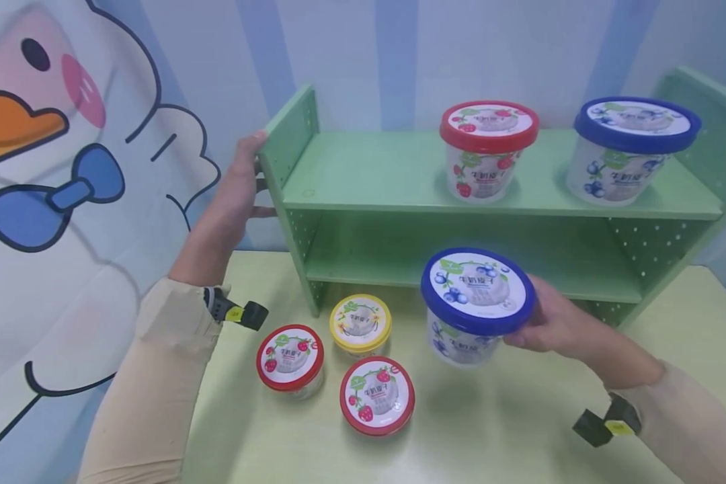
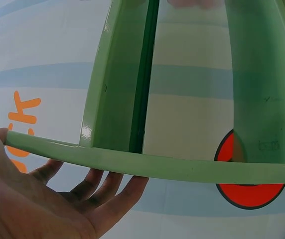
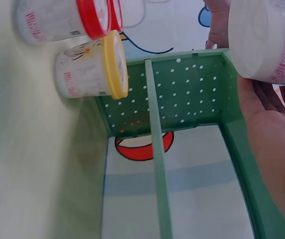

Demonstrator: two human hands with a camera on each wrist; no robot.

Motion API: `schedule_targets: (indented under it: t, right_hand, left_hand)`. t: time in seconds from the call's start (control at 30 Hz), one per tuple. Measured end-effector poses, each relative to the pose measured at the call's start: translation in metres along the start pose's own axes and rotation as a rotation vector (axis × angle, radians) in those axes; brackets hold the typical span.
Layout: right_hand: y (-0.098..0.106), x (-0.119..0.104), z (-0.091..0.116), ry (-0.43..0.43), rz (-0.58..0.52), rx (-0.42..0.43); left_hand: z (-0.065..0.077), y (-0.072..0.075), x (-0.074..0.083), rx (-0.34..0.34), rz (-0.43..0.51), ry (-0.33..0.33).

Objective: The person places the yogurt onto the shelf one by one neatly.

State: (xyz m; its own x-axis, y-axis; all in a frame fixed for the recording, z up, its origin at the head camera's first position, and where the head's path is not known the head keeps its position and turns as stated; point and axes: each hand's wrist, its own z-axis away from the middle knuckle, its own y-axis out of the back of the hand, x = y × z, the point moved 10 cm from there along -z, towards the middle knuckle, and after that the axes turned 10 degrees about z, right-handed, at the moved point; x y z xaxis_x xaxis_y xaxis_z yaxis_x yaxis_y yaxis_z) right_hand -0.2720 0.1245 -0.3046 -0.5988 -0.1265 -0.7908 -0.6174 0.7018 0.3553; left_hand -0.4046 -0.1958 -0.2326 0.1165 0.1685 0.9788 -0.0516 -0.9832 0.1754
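My right hand (image 1: 547,316) grips a blue-lidded tub (image 1: 478,289) by its right side. The tub is raised in front of the shelf's lower tier, tilted so the lid with blueberry pictures faces me. In the right wrist view its white base (image 3: 267,45) shows above the palm. At the left end of the green shelf (image 1: 363,168), my left hand (image 1: 232,188) holds the side panel (image 2: 182,168), thumb at its edge and fingertips against the outer face. On the upper tier stand a red-lidded tub (image 1: 487,151) and another blue-lidded tub (image 1: 629,151).
On the pale table (image 1: 496,437) stand a small yellow-lidded tub (image 1: 360,323) and two small red-lidded tubs, one on the left (image 1: 290,359) and one nearer me (image 1: 377,396). A wall with a cartoon duck (image 1: 54,282) borders the left side.
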Motion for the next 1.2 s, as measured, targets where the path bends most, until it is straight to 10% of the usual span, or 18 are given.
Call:
schedule_targets:
  t: [0.63, 1.2]
  right_hand:
    - [-0.004, -0.015, -0.042, 0.132, -0.192, 0.099]
    - [0.002, -0.008, -0.076, -0.017, -0.152, 0.305]
  left_hand:
    - [-0.001, 0.0, 0.0, -0.014, 0.003, -0.006]
    - [-0.002, -0.001, 0.001, -0.017, 0.025, -0.029]
